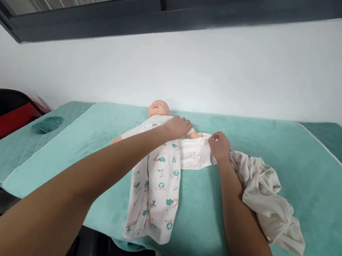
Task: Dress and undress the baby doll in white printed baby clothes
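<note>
Nearest the camera, below the doll (158, 108), the legs of a printed romper (155, 185) are laid flat, with the feet ends draped over the near edge of the teal bed cover (310, 177). Right of the doll and nearer than its waist, a crumpled cream cloth (270, 201) is heaped on the cover, apart from the romper.

At the doll's right-of-frame side, a white flap (194, 153) of the romper is spread open on the cover. Its far edge is pinched by the right hand (220, 146), fingers closed on the fabric. The doll's chest is pressed by the left hand (176, 126), laid flat with fingers extended and nothing gripped.

The doll is lying face up in mid-bed, head away from the camera, arms out to both sides. Judged from this: the romper is under and partly over the body and the arms look sleeved, but the front is not yet closed. No fastening can be seen as done, so closing the flap is taken as left.

Far left of the doll, a face hole (46, 124) is seen in the cover. Beyond the doll's head, a white wall (262, 64) and a dark window frame (150, 6) are seen.
</note>
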